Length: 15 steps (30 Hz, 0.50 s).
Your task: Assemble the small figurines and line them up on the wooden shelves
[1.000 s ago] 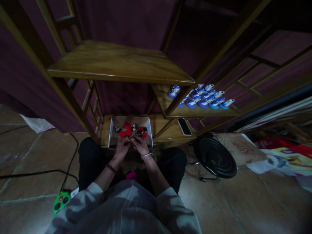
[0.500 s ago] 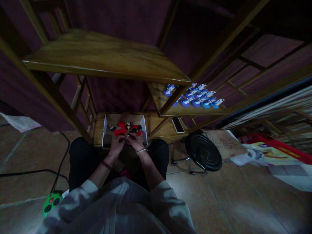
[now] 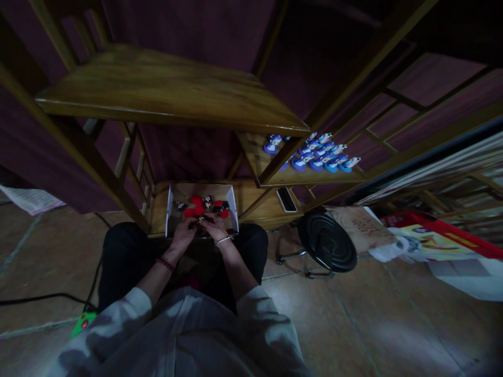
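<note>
Red and black little figures point(image 3: 204, 205) lie in a white box point(image 3: 170, 209) on the low wooden shelf point(image 3: 259, 209), right in front of the person's knees. The left hand point(image 3: 183, 233) and the right hand point(image 3: 214, 226) sit close together at the near edge of the box. Their fingers curl around something small between them, but it is too dark and tiny to tell what it is or which hand grips it.

Next to the box, a dark phone point(image 3: 286, 199) lies flat on the same shelf. Higher up and further right, a bunch of blue and white figures point(image 3: 314, 154) stand in neat rows on another shelf. So it looks like the blue ones are done, and the red ones in the box are still waiting. A round black stool point(image 3: 328, 242) stands on the floor to the right.
</note>
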Available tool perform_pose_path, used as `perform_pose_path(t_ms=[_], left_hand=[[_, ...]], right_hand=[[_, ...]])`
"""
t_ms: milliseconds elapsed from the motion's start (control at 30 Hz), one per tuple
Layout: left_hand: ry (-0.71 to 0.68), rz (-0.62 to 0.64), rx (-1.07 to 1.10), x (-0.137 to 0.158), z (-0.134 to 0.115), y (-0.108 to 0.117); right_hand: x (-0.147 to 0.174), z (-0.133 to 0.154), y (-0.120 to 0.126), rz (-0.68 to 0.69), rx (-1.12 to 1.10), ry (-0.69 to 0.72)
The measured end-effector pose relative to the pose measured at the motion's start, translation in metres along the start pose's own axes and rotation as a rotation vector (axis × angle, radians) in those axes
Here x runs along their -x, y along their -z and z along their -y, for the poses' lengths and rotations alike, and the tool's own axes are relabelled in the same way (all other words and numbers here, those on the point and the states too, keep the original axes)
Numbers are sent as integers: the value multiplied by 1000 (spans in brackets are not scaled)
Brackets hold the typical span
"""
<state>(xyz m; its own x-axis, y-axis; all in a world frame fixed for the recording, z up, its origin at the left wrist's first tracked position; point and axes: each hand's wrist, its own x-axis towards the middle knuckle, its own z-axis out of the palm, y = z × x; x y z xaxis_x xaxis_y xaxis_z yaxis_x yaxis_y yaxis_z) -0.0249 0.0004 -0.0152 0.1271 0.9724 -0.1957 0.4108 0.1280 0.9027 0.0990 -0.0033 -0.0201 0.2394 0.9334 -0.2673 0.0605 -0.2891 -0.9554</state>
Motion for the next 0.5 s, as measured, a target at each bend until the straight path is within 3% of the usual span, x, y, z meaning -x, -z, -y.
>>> perform_pose_path(t_ms=[167,500], left_hand=[[16,16,-57,-2,0,10],[-41,66,-152,-7,4,12]], right_hand=[[0,2,-7,42,-59,-65],[1,1,-6,106,-110,-45]])
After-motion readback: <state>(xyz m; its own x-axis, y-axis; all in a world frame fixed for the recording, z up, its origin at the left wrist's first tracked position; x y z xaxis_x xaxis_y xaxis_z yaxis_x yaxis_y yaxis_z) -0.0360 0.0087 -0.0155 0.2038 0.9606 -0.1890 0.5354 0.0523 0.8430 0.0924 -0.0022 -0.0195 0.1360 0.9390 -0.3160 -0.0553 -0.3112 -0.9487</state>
